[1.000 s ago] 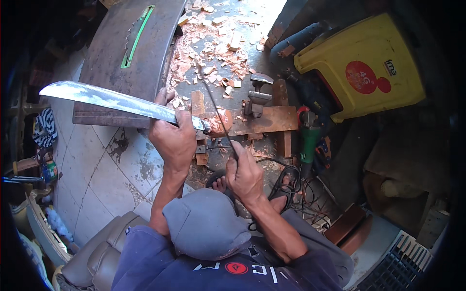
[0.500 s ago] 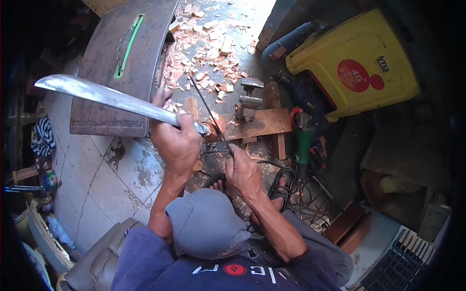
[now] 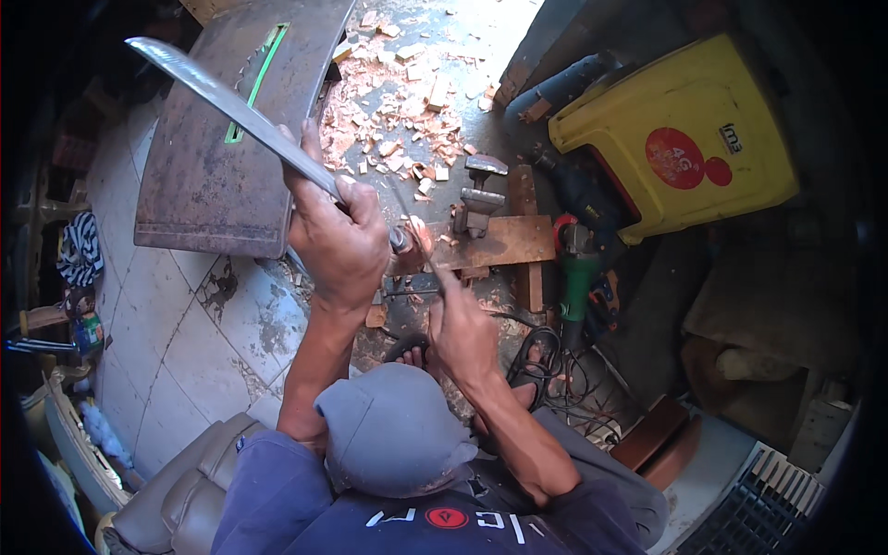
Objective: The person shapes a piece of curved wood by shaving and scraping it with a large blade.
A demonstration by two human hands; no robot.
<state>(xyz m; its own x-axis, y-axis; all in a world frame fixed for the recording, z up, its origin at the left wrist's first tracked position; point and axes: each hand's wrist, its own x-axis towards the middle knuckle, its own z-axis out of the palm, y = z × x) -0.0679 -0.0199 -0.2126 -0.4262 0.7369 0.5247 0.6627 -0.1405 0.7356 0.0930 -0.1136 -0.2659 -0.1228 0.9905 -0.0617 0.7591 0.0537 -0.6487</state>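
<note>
My left hand is closed around a long curved machete blade, which angles up to the upper left over the rusty metal saw table. At the blade's lower end a metal collar meets a reddish wooden piece, partly hidden. My right hand grips a thin dark metal rod that crosses over the wooden piece. Just right of them an iron vise stands by a wooden board.
Wood shavings cover the ground ahead. To the right lie a green angle grinder, a dark power tool, cables and a yellow plastic stool. Tiled floor and a padded seat are at lower left.
My left hand has swung the blade upward, so it now slants more steeply over the saw table. My right hand and rod have shifted only slightly.
</note>
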